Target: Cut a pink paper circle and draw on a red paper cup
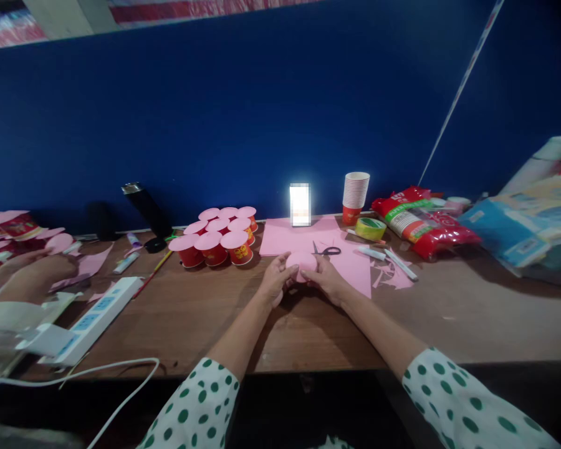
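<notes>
Both hands meet at the middle of the brown table (206, 318). My left hand (275, 277) and my right hand (326, 276) have their fingers closed round a cup topped with a pink paper disc (302, 262), held between them. Black-handled scissors (326, 251) lie just behind on sheets of pink paper (350, 262). A cluster of red paper cups capped with pink discs (217, 240) stands to the left of my hands.
A lit phone (300, 204) stands at the back beside a stack of paper cups (355, 196), a green tape roll (370, 228) and red packets (423, 224). Pens and paper scraps (393, 268) lie to the right. A power strip (91, 321) and another person's hand (37, 274) are at left.
</notes>
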`<act>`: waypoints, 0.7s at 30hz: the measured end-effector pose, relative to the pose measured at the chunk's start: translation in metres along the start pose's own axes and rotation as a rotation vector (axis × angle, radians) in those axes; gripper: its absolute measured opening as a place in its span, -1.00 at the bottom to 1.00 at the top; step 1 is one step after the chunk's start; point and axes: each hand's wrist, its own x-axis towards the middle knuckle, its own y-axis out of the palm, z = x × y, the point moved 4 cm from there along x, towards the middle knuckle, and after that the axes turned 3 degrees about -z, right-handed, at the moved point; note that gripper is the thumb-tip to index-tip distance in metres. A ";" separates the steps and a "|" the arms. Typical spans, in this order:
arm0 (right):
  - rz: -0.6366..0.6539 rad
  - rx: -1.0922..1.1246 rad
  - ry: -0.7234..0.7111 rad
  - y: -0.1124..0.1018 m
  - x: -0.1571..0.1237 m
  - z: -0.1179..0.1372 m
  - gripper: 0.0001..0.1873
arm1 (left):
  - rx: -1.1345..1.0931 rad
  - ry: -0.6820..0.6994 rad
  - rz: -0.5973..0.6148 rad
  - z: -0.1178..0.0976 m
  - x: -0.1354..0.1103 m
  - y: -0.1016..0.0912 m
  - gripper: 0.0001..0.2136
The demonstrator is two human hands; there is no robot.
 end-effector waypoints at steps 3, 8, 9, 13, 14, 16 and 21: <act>0.000 -0.002 -0.010 0.000 0.000 0.000 -0.44 | 0.002 0.007 0.002 0.001 0.001 0.000 -0.37; 0.032 -0.025 0.015 0.002 -0.002 0.000 -0.41 | -0.019 0.027 -0.027 0.001 0.003 -0.002 -0.39; 0.033 -0.033 0.016 0.002 -0.002 0.001 -0.40 | -0.018 0.029 -0.027 0.001 0.003 -0.002 -0.39; 0.026 -0.050 -0.008 0.002 -0.003 0.003 -0.37 | -0.004 0.026 -0.022 0.002 0.003 -0.003 -0.40; 0.032 -0.051 -0.011 0.003 -0.003 0.003 -0.35 | -0.007 0.024 -0.025 0.002 0.003 -0.003 -0.40; 0.049 -0.053 -0.012 0.004 -0.005 0.003 -0.32 | -0.018 0.025 -0.029 0.002 0.004 -0.003 -0.40; 0.062 -0.084 -0.004 0.005 -0.009 0.006 -0.27 | -0.031 0.035 0.007 0.000 0.003 -0.002 -0.42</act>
